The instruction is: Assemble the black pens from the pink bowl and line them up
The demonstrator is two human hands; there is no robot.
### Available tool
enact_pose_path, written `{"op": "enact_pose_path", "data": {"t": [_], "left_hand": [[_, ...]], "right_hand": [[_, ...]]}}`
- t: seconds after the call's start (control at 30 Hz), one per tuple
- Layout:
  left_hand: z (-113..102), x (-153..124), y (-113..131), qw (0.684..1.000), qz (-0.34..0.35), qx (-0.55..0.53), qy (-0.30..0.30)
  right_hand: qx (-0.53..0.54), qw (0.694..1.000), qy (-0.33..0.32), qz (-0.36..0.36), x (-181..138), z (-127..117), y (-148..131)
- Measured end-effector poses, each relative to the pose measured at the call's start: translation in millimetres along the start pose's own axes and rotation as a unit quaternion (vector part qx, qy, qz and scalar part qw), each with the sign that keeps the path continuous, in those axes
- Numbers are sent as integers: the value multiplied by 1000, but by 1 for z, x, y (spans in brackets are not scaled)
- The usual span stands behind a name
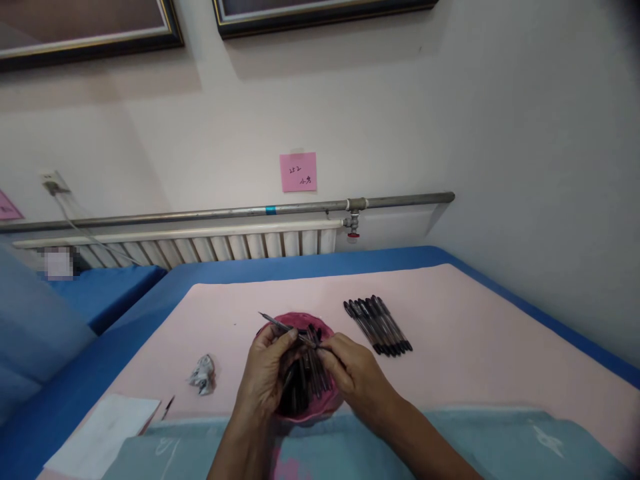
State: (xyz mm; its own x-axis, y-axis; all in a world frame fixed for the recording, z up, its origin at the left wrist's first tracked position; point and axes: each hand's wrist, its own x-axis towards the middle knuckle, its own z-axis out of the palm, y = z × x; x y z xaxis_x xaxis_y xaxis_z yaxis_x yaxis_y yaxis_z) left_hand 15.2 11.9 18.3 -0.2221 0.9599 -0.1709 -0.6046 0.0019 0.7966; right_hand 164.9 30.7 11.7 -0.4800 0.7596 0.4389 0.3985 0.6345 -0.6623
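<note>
Above a pink basket (327, 398), my left hand (270, 367) is closed on a slim pen (275, 323), its pointed tip sticking out to the upper left. My right hand (345, 363) pinches at the pen's other end; the fingers partly hide what they grip there. Inside the basket lie dark pens and pen parts (316, 373), partly covered by my hands. To the right, several black-capped pens (377, 327) lie side by side in a slanted row.
On the pink sheet (470, 333) at left are a crumpled grey wad (203, 375), a white paper (103, 433) and a thin dark stick (168, 407). Blue-green cloth (475, 440) covers the near edge. Behind stand a radiator (225, 247) and pipe (200, 217).
</note>
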Motion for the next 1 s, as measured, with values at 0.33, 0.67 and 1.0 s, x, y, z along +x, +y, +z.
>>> {"op": "enact_pose_path", "data": {"t": [0.33, 0.67, 1.0], "left_hand": [[-1, 0, -1, 1000, 5, 8, 10], [-2, 1, -2, 1000, 15, 17, 12], [-2, 1, -1, 999, 17, 31, 0]], "right_hand": [[-59, 998, -35, 1, -2, 2, 1], [-72, 997, -37, 0, -2, 6, 4], [-50, 998, -36, 25, -4, 7, 3]]}}
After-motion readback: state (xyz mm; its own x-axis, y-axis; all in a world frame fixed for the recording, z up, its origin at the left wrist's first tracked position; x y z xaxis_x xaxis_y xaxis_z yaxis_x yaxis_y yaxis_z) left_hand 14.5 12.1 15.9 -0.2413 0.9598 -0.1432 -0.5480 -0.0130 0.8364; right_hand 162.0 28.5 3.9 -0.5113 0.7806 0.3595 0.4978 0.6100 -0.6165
